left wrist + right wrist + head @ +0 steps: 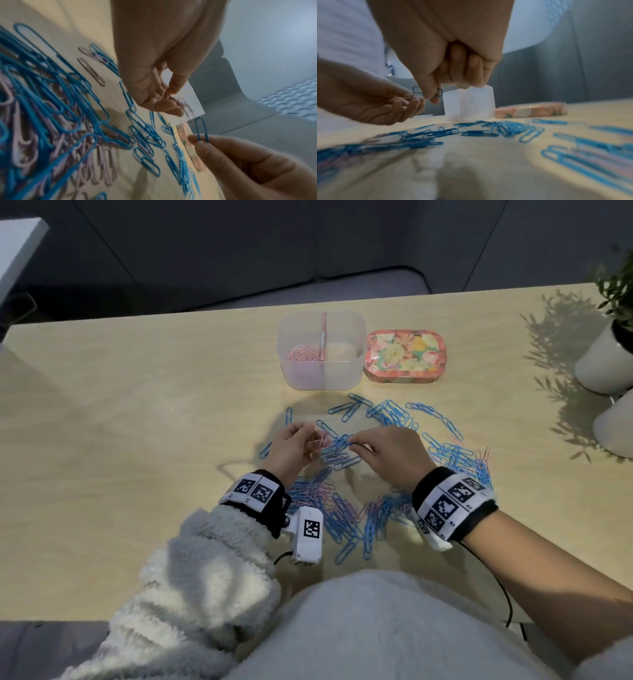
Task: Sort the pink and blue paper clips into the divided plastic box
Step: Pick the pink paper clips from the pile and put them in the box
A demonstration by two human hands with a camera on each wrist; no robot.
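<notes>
Landmark: the divided plastic box, translucent, upright on the table; I give every place relative to it.

Clip heap: I read the mixed paper clips, mostly blue with pink among them, lying in a loose ring on the near side of the box, thickest close to my body and toward the right wrist.

Left hand: my left hand is raised over the heap, near side of the box and slightly left of it. Fingers curled, thumb pressed to fingertips, pinching pink clips.

Right hand: my right hand is raised beside the left, near side of the box and slightly right. Thumb and forefinger pinch one blue clip by its end; the other fingers are folded into the palm.

Hand spacing: fingertips nearly meet above the heap's centre; I cannot tell whether they touch.

Box contents: left compartment holds a pile of sorted pink clips. In the right compartment I make out no clips.

Tin: a floral lidded tin sits just right of the box.

Pots: white plant pots stand far right of the box.
</notes>
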